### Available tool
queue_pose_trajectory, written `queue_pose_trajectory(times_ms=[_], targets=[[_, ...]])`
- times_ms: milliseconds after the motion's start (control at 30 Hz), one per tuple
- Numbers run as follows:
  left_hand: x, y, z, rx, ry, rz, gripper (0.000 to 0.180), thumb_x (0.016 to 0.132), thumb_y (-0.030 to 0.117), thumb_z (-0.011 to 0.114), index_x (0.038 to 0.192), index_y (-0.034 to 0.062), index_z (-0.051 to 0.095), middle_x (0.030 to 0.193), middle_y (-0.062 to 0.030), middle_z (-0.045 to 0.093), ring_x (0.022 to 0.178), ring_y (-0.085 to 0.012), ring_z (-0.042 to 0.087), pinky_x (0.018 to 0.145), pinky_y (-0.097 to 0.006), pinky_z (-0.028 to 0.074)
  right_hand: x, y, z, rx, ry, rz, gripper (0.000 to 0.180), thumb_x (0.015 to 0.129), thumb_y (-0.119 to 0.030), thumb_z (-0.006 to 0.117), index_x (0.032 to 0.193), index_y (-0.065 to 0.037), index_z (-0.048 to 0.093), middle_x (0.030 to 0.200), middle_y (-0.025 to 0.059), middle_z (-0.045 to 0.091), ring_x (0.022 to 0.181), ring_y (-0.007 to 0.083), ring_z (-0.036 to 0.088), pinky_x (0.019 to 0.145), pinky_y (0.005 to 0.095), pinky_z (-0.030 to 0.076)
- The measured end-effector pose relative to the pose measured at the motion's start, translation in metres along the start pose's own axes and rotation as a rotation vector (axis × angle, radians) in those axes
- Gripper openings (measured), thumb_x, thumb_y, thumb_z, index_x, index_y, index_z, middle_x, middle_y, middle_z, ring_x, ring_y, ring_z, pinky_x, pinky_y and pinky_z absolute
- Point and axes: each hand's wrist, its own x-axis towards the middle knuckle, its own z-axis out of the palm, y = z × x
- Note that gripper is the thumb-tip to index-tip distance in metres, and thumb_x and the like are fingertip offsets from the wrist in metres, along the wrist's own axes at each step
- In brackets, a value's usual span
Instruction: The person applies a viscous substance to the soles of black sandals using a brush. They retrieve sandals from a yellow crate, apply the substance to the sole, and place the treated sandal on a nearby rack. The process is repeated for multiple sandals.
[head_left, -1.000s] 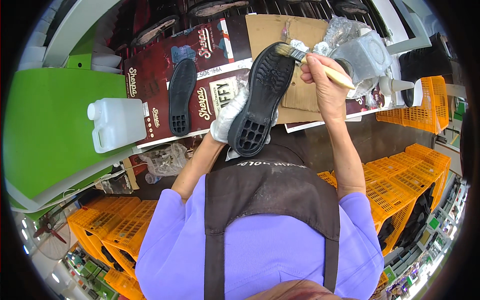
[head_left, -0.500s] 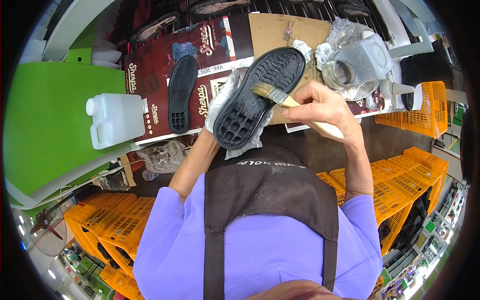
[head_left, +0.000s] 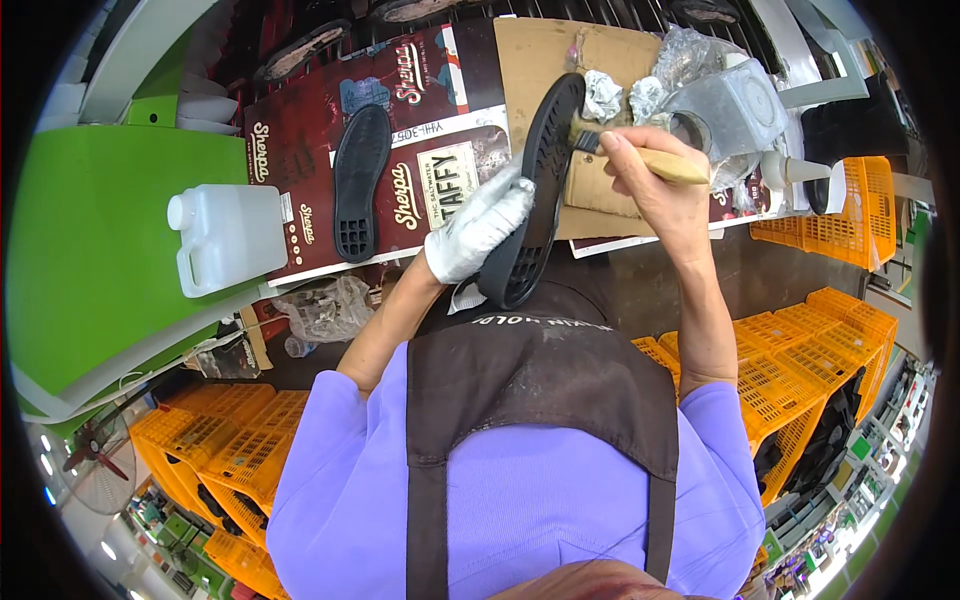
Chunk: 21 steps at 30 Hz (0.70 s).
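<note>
my shoe sole [head_left: 545, 195] is black, its heel [head_left: 507, 278] gridded; my paintbrush handle [head_left: 668, 166] is cream, my glove [head_left: 480, 235] white.

We take this for a footwear workshop, on what looks like a factory floor. One black outsole [head_left: 361, 185] lies on a printed carton [head_left: 300, 120], another outsole [head_left: 545, 200] is held up beside a flat paintbrush [head_left: 665, 166], and we see more shoe parts [head_left: 303, 50] beyond. Stacked orange plastic crates [head_left: 790, 370], a dark work apron [head_left: 540, 390], a white jerrycan [head_left: 235, 240] and a caged fan [head_left: 100, 450] also point us to production work.
</note>
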Motion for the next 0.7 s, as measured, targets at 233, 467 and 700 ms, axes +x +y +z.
queue_pose_trajectory(times_ms=[233, 467, 700], targets=[[0.002, 0.012, -0.002, 0.184, 0.109, 0.134, 0.049, 0.097, 0.034, 0.038, 0.134, 0.0019, 0.034, 0.109, -0.0083, 0.055, 0.098, -0.0147, 0.053, 0.088, -0.028, 0.043, -0.025, -0.021, 0.002, 0.155, -0.279, 0.191, 0.020, 0.083, -0.019, 0.068, 0.079, 0.001, 0.068, 0.060, 0.0024, 0.061, 0.050, 0.0050, 0.055, 0.044, 0.0179, 0.042], [-0.004, -0.005, -0.008, -0.160, 0.128, 0.021, 0.052, 0.096, 0.045, 0.033, 0.122, 0.0019, 0.046, 0.103, -0.0110, 0.058, 0.089, -0.0189, 0.059, 0.082, -0.032, 0.049, -0.003, -0.012, -0.010, 0.073, -0.218, -0.199, 0.011, 0.082, -0.012, 0.067, 0.086, -0.002, 0.067, 0.067, 0.0042, 0.062, 0.057, 0.0096, 0.057, 0.049, 0.0218, 0.044], [0.002, 0.011, -0.012, -0.603, 0.010, 0.042, 0.050, 0.098, 0.044, 0.030, 0.123, 0.0047, 0.047, 0.104, -0.0106, 0.059, 0.089, -0.0198, 0.059, 0.082, -0.034, 0.049, -0.025, -0.001, 0.006, -0.154, -0.518, -0.753, 0.018, 0.076, -0.006, 0.069, 0.093, -0.007, 0.066, 0.076, 0.0073, 0.061, 0.064, 0.0210, 0.059, 0.056, 0.0305, 0.048]])
